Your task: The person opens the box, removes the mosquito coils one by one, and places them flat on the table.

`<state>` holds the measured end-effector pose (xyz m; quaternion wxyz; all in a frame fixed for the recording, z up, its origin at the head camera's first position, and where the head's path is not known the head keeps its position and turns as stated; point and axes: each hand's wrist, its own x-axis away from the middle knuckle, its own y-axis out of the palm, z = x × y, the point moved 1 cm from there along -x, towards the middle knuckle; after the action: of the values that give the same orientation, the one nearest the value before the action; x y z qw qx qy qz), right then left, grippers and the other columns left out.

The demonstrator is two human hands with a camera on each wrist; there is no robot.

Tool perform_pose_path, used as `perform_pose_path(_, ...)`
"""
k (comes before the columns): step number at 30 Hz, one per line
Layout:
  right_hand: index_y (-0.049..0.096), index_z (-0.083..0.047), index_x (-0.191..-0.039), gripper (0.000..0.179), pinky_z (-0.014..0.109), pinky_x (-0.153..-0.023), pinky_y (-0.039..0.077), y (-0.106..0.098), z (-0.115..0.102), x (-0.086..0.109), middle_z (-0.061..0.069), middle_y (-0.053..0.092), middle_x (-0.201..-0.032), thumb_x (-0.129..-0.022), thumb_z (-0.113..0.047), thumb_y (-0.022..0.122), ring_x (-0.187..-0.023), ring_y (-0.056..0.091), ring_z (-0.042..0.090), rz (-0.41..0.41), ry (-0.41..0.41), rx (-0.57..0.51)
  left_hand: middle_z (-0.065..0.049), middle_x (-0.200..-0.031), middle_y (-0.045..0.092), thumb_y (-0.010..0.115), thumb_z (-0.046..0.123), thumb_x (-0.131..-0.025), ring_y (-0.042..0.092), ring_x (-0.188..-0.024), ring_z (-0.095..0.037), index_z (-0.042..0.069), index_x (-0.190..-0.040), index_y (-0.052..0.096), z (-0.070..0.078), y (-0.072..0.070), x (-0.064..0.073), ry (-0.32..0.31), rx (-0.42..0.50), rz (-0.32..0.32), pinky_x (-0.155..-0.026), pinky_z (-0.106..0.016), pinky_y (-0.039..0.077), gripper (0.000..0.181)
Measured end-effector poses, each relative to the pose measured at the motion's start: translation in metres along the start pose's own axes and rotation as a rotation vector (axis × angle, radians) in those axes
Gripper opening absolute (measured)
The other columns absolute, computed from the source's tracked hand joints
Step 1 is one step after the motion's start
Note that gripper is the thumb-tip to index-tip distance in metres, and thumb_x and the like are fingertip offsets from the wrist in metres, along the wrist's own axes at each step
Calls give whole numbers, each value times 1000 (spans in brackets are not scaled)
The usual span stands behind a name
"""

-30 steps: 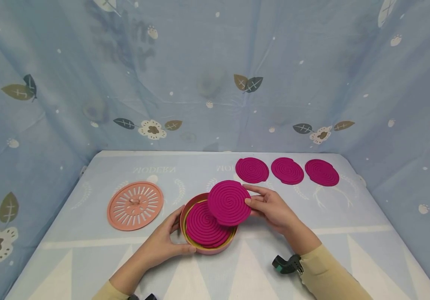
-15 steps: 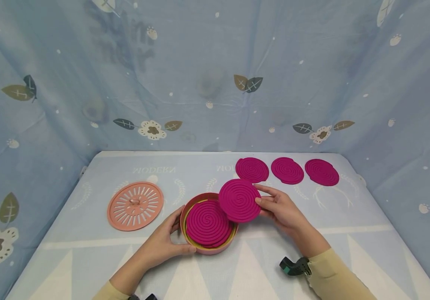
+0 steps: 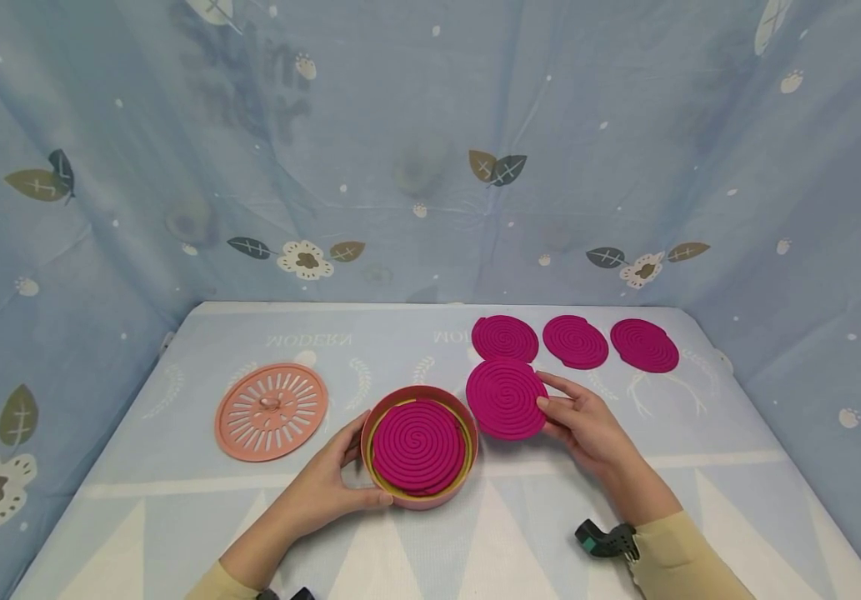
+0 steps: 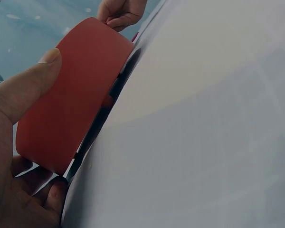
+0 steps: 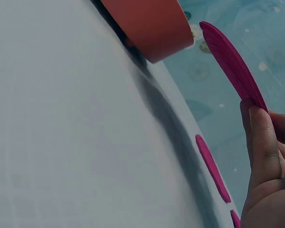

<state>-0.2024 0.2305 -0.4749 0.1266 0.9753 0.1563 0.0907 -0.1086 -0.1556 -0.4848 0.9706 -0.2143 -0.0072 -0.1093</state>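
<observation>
My left hand (image 3: 328, 479) grips a round pink tin (image 3: 418, 502) from its left side, thumb at the near wall and fingers around the far side. Inside the tin lie stacked magenta mosquito coils (image 3: 417, 446) over a yellowish inner edge. My right hand (image 3: 580, 425) pinches another magenta mosquito coil (image 3: 508, 400) by its right edge, just right of the tin. In the right wrist view that coil (image 5: 235, 69) is raised above the table and tilted. The left wrist view has the tin's smooth outer wall (image 4: 76, 95) between thumb and fingers.
Three more mosquito coils lie in a row at the back right: a left one (image 3: 505, 339), a middle one (image 3: 576, 342) and a right one (image 3: 644, 345). A slotted pink lid (image 3: 271, 412) with a small knob lies left of the tin. Patterned cloth (image 3: 430, 167) hangs behind the table.
My right hand has carried its mosquito coil rightward, from over the tin to beside it, uncovering the stack inside. The left hand and tin have stayed in place.
</observation>
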Motion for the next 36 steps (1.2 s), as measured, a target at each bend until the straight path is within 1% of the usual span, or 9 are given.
perform_pose_path(9, 33, -2, -151, 65, 24, -70, 58, -14, 4, 5, 6, 72, -95, -96, -7, 65, -78, 68, 11, 76, 14, 8, 6, -150, 40, 94, 46, -59, 50, -129, -16, 28, -155, 28, 0, 0, 0, -3, -4, 2, -112, -41, 34, 117)
perform_pose_path(18, 34, 0, -151, 64, 25, -71, 58, -23, 11, 4, 6, 72, -97, -96, -7, 66, -81, 69, 10, 105, 1, 72, 6, -150, 39, 94, 47, -59, 50, -129, -16, 27, -155, 29, 0, 0, -1, -7, -4, 0, -112, -40, 35, 118)
perform_pose_path(27, 38, -2, -149, 64, 26, -73, 59, -22, 15, 2, 7, 71, -96, -94, -12, 69, -81, 69, 10, 137, 18, 148, 7, -151, 38, 94, 47, -59, 50, -129, -16, 29, -155, 28, 0, 0, 0, -7, -18, 1, -112, -41, 35, 118)
perform_pose_path(32, 40, -2, -148, 62, 26, -74, 59, -21, 15, 1, 9, 71, -96, -95, -12, 68, -81, 68, 11, 154, 35, 186, 7, -151, 38, 94, 48, -60, 49, -130, -17, 30, -155, 27, -2, 0, -1, -7, -23, 3, -112, -43, 35, 118)
perform_pose_path(36, 40, -2, -148, 61, 28, -75, 59, -21, 16, 0, 10, 70, -97, -95, -13, 67, -83, 69, 11, 158, 50, 202, 8, -150, 40, 94, 47, -60, 49, -130, -17, 30, -155, 27, -1, 0, -1, -4, -16, -1, -112, -42, 35, 117)
